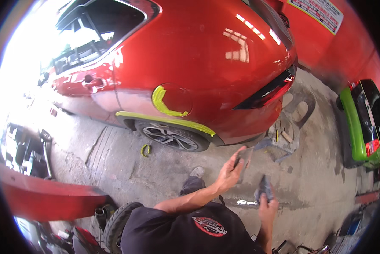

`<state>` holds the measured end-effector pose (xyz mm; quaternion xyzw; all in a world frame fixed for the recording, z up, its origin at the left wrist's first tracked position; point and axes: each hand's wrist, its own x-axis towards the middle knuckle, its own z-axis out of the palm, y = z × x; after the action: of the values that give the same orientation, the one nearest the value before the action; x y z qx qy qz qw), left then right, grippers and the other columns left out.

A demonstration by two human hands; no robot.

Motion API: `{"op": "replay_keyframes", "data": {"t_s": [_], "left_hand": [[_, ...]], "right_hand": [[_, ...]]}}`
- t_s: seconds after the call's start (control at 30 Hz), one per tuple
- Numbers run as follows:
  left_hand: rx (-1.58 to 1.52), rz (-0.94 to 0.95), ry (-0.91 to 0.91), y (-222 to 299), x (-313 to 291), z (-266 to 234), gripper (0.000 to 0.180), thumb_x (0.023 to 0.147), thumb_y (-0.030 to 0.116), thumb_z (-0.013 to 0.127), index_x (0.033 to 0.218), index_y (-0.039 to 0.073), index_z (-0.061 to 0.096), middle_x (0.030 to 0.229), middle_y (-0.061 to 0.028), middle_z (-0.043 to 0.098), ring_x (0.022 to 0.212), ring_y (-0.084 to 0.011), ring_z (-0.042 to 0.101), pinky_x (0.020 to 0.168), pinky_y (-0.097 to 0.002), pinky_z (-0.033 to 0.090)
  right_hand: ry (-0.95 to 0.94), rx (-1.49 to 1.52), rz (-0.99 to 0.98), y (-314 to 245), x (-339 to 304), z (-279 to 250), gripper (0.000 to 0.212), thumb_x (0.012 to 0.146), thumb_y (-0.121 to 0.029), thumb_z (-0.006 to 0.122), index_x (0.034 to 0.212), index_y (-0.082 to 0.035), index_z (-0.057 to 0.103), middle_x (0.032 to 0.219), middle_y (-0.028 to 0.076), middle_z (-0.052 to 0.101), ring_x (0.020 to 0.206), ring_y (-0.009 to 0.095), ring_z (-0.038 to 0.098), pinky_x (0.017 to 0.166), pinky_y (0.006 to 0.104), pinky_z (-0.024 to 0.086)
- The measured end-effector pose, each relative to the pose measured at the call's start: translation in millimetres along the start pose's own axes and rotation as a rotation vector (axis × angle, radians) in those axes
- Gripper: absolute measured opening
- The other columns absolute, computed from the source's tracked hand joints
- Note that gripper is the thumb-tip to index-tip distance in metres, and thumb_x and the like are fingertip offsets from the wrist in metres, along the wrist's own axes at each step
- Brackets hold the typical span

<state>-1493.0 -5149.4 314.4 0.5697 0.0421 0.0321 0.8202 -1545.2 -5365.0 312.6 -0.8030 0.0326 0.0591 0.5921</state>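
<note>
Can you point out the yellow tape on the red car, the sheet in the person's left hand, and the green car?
yellow tape [166,120], head view, on the wheel-arch strip
sheet [244,160], head view, middle of the grey sheet
green car [354,125], head view, on its green side

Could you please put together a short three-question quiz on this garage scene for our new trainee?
1. True or false: yellow-green tape runs round the fuel flap of the red car.
2. What does the left hand hold: A a flat grey sheet, B a hammer, C a tyre?
3. Which hand grips the small dark block?

Key: 1 true; 2 A; 3 the right hand.
</note>
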Motion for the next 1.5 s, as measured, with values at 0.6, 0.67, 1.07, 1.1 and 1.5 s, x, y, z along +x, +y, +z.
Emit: {"op": "replay_keyframes", "data": {"t_s": [0.6, 0.67, 1.07, 1.1, 1.5], "left_hand": [[0.683, -0.042, 0.110, 30.0, -132.3, -39.3, 0.040, 0.103, 0.027, 0.041, 0.135, 0.004, 0.048, 0.103, -0.0246, 0.065, 0.090, -0.0421, 0.061, 0.079, -0.0482, 0.049], [0.814, -0.056, 0.101, 33.1, -132.6, -54.7, 0.048, 0.102, 0.029, 0.039, 0.145, 0.007, 0.038, 0.114, -0.0273, 0.064, 0.099, -0.0453, 0.062, 0.084, -0.0532, 0.049], [0.885, 0.412, 0.402, -14.2, -141.8, -132.9, 0.050, 0.096, 0.018, 0.052, 0.142, 0.002, 0.040, 0.134, -0.0233, 0.051, 0.119, -0.0408, 0.051, 0.101, -0.0480, 0.040], [0.953, 0.461, 0.313, -8.5, -149.2, -136.1, 0.052, 0.095, 0.017, 0.054, 0.143, 0.002, 0.039, 0.136, -0.0226, 0.050, 0.118, -0.0405, 0.051, 0.101, -0.0477, 0.040], [0.856, 0.178, 0.352, -95.1, -157.2, -144.4, 0.041, 0.099, 0.020, 0.046, 0.138, 0.005, 0.045, 0.114, -0.0248, 0.063, 0.103, -0.0427, 0.060, 0.086, -0.0518, 0.048]], "right_hand": [[-0.220, 0.417, 0.139, 29.0, 19.9, 121.3, 0.039, 0.105, -0.035, 0.045, 0.123, -0.002, 0.056, 0.110, 0.008, 0.062, 0.096, 0.017, 0.059, 0.083, 0.0331, 0.048], [-0.238, 0.439, 0.268, 21.3, 1.3, 143.0, 0.047, 0.103, -0.041, 0.047, 0.129, -0.002, 0.053, 0.115, 0.008, 0.061, 0.100, 0.018, 0.058, 0.085, 0.0331, 0.049], [-0.323, 0.395, 0.024, -6.9, -25.7, 171.5, 0.029, 0.097, -0.018, 0.062, 0.118, 0.002, 0.060, 0.114, 0.007, 0.065, 0.103, 0.017, 0.060, 0.089, 0.0310, 0.048], [-0.212, 0.452, 0.128, 32.8, -12.0, 166.3, 0.025, 0.096, -0.028, 0.064, 0.105, -0.005, 0.062, 0.096, 0.004, 0.066, 0.082, 0.015, 0.062, 0.068, 0.0292, 0.051], [-1.415, 1.142, 1.239, 120.1, -33.2, 126.3, 0.024, 0.090, -0.027, 0.065, 0.098, -0.009, 0.051, 0.071, 0.005, 0.051, 0.063, 0.013, 0.051, 0.044, 0.0270, 0.039]]}}
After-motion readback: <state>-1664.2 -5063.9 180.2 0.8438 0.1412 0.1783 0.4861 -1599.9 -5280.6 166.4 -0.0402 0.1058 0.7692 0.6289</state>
